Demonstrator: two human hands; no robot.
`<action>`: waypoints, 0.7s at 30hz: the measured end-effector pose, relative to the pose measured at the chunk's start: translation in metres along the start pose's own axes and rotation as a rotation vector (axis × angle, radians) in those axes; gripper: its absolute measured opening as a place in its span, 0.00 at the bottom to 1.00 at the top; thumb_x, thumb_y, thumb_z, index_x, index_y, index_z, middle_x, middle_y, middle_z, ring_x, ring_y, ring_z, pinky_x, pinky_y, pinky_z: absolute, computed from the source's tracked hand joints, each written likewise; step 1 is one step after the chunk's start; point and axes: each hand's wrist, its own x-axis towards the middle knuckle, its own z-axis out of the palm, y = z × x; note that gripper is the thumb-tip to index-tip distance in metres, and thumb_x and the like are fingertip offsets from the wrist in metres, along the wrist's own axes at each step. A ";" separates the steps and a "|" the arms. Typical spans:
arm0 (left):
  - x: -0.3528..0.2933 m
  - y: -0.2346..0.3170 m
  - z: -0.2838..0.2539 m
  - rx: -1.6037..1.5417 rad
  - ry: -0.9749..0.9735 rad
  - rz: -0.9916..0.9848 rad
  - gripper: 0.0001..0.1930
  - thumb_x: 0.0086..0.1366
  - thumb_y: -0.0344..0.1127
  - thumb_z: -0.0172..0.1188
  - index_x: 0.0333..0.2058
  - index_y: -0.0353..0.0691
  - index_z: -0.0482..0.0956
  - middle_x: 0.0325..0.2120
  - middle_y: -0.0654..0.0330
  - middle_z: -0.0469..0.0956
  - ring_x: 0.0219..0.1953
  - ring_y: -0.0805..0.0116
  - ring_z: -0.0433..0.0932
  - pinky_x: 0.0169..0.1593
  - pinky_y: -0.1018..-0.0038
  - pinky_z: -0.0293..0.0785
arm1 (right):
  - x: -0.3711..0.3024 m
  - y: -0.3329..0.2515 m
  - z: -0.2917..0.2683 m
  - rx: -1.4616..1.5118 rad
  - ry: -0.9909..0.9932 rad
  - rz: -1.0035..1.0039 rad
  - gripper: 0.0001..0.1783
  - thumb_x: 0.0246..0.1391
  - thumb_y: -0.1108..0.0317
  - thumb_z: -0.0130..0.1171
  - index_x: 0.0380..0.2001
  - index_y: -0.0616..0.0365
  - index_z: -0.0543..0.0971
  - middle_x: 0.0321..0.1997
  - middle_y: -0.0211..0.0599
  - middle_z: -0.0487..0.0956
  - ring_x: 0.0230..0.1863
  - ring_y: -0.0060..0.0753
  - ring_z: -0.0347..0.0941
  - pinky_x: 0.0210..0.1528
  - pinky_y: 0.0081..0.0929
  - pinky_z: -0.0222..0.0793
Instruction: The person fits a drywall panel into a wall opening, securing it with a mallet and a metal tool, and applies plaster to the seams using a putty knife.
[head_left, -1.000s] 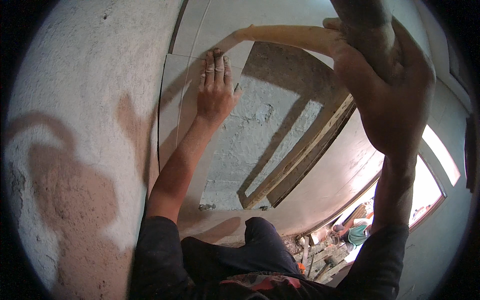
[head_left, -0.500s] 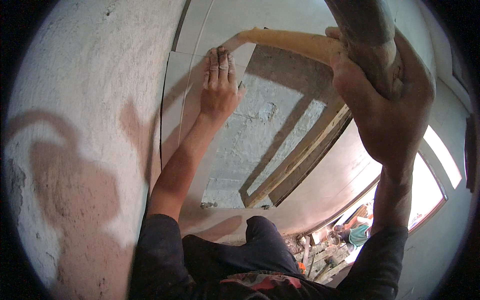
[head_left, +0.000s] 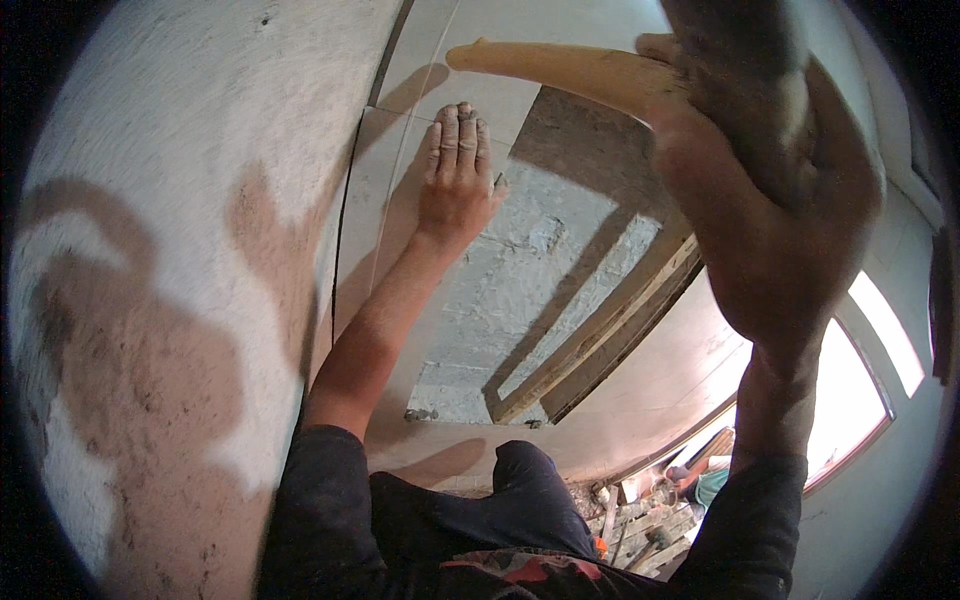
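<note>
My left hand [head_left: 458,195] lies flat, fingers stretched out, on a pale tile [head_left: 385,165] beside a patch of wet-looking grey mortar [head_left: 500,260]. Its fingers are dusty with grey. Up at the right, close to the camera, my right hand [head_left: 760,240] is wrapped around the dark, thick head of a mallet [head_left: 560,75]. The light wooden handle points left, its end above another tile [head_left: 490,30] just beyond my left fingertips. Part of the mallet head runs out of the top of the picture.
A rough plastered wall [head_left: 180,170] rises at the left, carrying my shadow. A wooden strip [head_left: 590,345] edges the mortar patch on the right. At the lower right are loose boards [head_left: 640,540], a person in a teal garment [head_left: 712,485] and a bright opening [head_left: 845,390].
The mallet handle's end has shifted left in view and now stands apart from its shadow. My left hand stays flat on the tile; the whole view has shifted slightly.
</note>
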 end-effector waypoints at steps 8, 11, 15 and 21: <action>-0.007 0.000 0.003 -0.010 0.009 -0.011 0.50 0.52 0.53 0.73 0.63 0.24 0.60 0.66 0.35 0.55 0.70 0.39 0.53 0.73 0.49 0.47 | 0.009 -0.017 0.005 0.024 0.022 -0.048 0.08 0.39 0.76 0.67 0.26 0.63 0.79 0.20 0.36 0.78 0.21 0.25 0.75 0.25 0.24 0.69; -0.008 -0.003 0.009 -0.048 -0.034 -0.002 0.50 0.52 0.53 0.72 0.64 0.24 0.59 0.67 0.35 0.55 0.71 0.39 0.53 0.73 0.49 0.47 | 0.014 -0.011 0.007 0.020 0.030 -0.097 0.08 0.40 0.76 0.67 0.26 0.63 0.79 0.20 0.36 0.78 0.22 0.25 0.76 0.25 0.24 0.69; -0.008 -0.001 0.012 -0.028 -0.043 -0.014 0.51 0.52 0.53 0.73 0.64 0.24 0.59 0.66 0.35 0.56 0.70 0.39 0.53 0.73 0.49 0.47 | 0.017 -0.005 0.009 0.015 0.037 -0.099 0.09 0.40 0.75 0.68 0.27 0.63 0.79 0.21 0.35 0.79 0.22 0.26 0.76 0.25 0.24 0.69; -0.004 0.000 0.006 -0.044 -0.020 -0.021 0.51 0.51 0.52 0.73 0.64 0.24 0.59 0.66 0.35 0.56 0.70 0.38 0.53 0.73 0.48 0.47 | 0.016 -0.004 0.008 0.005 0.035 -0.106 0.09 0.41 0.73 0.69 0.28 0.63 0.80 0.22 0.35 0.79 0.23 0.26 0.76 0.26 0.24 0.70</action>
